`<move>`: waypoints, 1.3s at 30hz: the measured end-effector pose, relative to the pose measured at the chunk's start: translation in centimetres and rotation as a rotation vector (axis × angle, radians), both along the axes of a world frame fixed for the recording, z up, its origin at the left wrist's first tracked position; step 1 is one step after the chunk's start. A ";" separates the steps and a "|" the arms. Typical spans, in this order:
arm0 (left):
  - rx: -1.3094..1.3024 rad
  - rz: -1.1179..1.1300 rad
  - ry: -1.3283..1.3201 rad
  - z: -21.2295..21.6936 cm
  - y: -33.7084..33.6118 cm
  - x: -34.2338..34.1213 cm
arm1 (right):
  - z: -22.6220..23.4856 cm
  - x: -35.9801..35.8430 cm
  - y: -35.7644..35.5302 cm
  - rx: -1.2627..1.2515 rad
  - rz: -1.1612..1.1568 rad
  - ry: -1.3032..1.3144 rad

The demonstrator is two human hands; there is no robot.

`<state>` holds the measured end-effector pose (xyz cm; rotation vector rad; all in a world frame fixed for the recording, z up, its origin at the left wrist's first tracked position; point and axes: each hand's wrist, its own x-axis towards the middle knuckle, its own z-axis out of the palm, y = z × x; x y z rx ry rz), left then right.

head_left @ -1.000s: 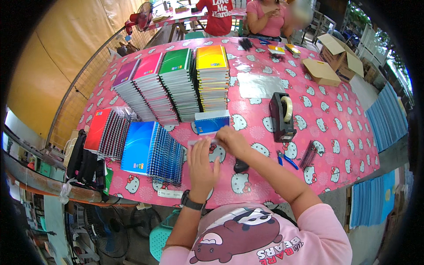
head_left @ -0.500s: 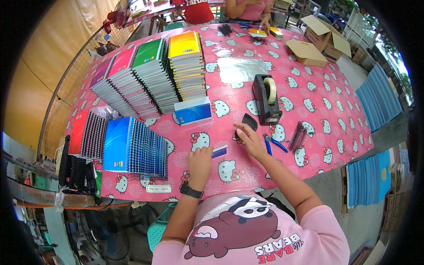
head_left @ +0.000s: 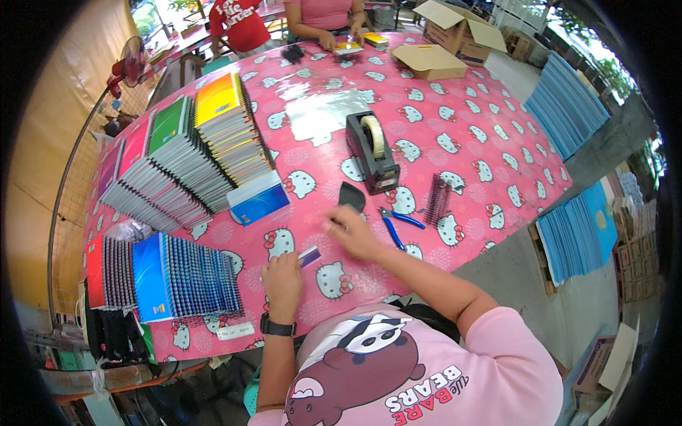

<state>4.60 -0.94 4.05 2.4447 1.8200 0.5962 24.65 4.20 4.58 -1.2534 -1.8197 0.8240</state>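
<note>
And here's the left hand (head_left: 283, 277) low on the pink patterned table (head_left: 497, 192), fingers drawn together at one end of a small blue-and-white piece (head_left: 310, 256); whether they pinch it or just press it down, I can't tell. The piece lies between the two hands, its free end pointing toward the right hand (head_left: 353, 233), which hovers half curled, thumb and fingers parted, nothing visible in its grasp. Looks like a steadying job for the left: light, even pressure would suit something so slim, keeping it flat and uncreased, with the right best coming in low to the free end

Now the surroundings! Just beyond the right fingers sits a flat black object (head_left: 352, 196), the nearest snag, with blue-handled pliers (head_left: 399, 226) beside that forearm, then dark spiral coils (head_left: 437, 200). The tape dispenser (head_left: 373, 153) stands farther up, a small blue notepad (head_left: 260, 205) rests against the yellow notebook stack (head_left: 217, 99), and the blue notebook stack (head_left: 150, 277) crowds the left side
</note>
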 end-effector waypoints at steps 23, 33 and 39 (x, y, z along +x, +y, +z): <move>0.065 -0.073 -0.201 -0.1 -0.8 2.7 | -3.0 22.7 1.9 0.174 -0.763 -0.251; 0.062 -0.095 -0.322 -0.2 -1.1 2.7 | 1.1 3.6 -2.0 -0.124 0.292 0.013; 0.067 -0.096 -0.363 -0.6 -1.0 2.7 | 0.8 3.1 -1.6 -0.066 0.374 -0.050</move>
